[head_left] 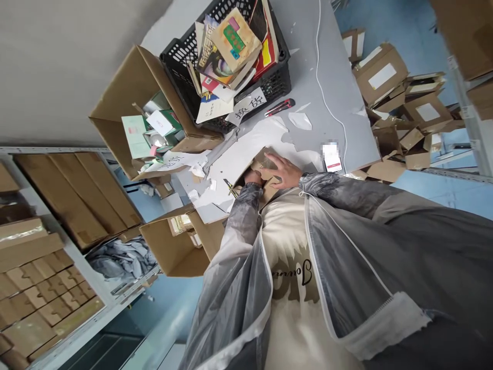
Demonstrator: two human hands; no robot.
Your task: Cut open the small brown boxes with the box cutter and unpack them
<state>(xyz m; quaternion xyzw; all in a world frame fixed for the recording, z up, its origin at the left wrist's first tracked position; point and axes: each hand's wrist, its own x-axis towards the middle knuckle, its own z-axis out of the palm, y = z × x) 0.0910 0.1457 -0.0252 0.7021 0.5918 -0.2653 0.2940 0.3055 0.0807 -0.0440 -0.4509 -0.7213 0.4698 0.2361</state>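
A small brown cardboard box [270, 191] is on the table right in front of my body, with its flaps raised. My left hand [253, 177] reaches into it, and the fingers are hidden inside. With fingers spread, my right hand [285, 171] rests against the box's flap on the right side. Just left of the box lie some thin pen-like items [231, 188]. Beyond my hands, a red and black utility knife [280, 107] lies on the grey table [346, 118] beside torn pieces of white paper [300, 121].
A black plastic crate [283, 77] of books stands at the back. Left of it is an open carton [133, 97] with green boxes. A phone [332, 157] and a white cable [318, 56] lie right. Another open carton [185, 257] stands lower left; flattened boxes [385, 77] are heaped right.
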